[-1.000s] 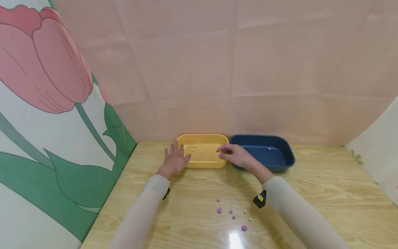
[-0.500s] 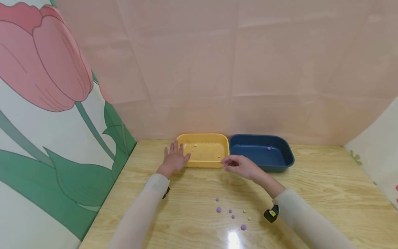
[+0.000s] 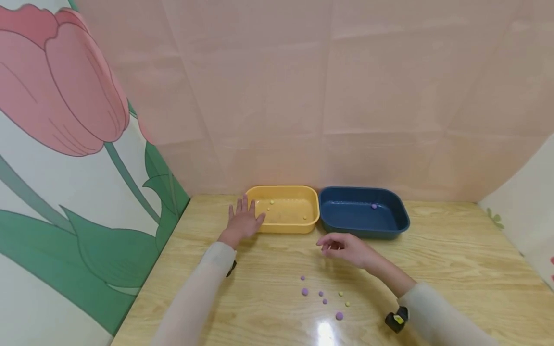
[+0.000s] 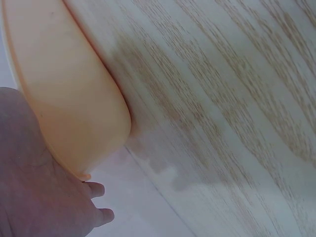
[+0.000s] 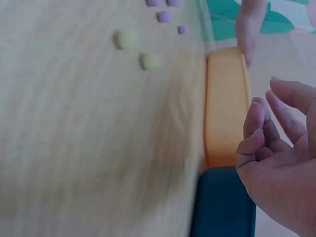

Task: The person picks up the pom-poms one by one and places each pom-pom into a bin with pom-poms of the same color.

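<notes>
My left hand is spread with straight fingers over the left edge of the yellow tray; the left wrist view also has it at the tray's rim. Three small yellow pieces, such as this yellow ball, lie inside that tray. In front of the blue tray hovers my right hand, fingers loosely bent, with nothing seen between them in the right wrist view. Inside the blue tray is one purple ball. Nearer me on the table lie several purple balls and two yellow balls.
Both trays stand side by side at the back of the wooden table, against a pink cloth backdrop. A wall with painted tulips borders the left side.
My right hand has drawn back from above the yellow tray towards me and to the right, uncovering a small yellow piece in that tray. The left hand has stayed in place.
</notes>
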Available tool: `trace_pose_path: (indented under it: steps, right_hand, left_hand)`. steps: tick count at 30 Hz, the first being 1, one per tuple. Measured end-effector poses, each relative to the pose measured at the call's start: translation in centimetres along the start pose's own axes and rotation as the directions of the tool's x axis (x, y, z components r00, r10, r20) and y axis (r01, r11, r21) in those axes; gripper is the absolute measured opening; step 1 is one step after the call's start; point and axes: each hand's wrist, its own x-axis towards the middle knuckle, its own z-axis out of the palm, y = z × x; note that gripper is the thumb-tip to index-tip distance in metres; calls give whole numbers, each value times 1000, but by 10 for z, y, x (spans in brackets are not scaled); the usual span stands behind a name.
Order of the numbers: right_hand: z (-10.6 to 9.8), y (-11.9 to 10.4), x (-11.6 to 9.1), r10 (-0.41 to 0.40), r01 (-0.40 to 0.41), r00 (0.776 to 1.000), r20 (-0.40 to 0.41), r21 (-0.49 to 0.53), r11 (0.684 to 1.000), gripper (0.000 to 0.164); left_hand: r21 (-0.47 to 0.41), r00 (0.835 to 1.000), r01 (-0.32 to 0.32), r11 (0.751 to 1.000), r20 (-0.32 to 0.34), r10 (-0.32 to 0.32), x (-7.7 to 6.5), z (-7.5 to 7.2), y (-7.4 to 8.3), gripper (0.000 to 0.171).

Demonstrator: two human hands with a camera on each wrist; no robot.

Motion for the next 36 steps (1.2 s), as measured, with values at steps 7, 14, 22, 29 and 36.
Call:
trace_pose_path:
  steps: [7, 14, 22, 29, 36]
  right_hand:
    - [2, 15, -17, -61, 62, 998, 14, -28, 998, 26]
    - [3, 27, -31, -73, 73, 995, 61, 16, 997, 27]
    - [2, 36, -47, -86, 81, 987, 135, 48, 996, 30]
    - [0, 46, -54, -153, 148, 965, 212, 38, 988, 32]
    - [2, 54, -54, -233, 242, 938, 255, -4, 970, 31]
  left_hand:
    - [-30, 1000, 3, 1000, -2, -3, 0, 0, 1, 75]
    - [-19, 1000, 0, 1000, -7, -1, 0, 0, 1, 75]
    - [-5, 1000, 4, 1000, -2, -4, 0, 0, 1, 77]
    - [-13, 1000, -1, 1000, -4, 1, -2, -1, 1, 76]
    - [-17, 1000, -2, 1000, -5, 2, -2, -1, 1, 77]
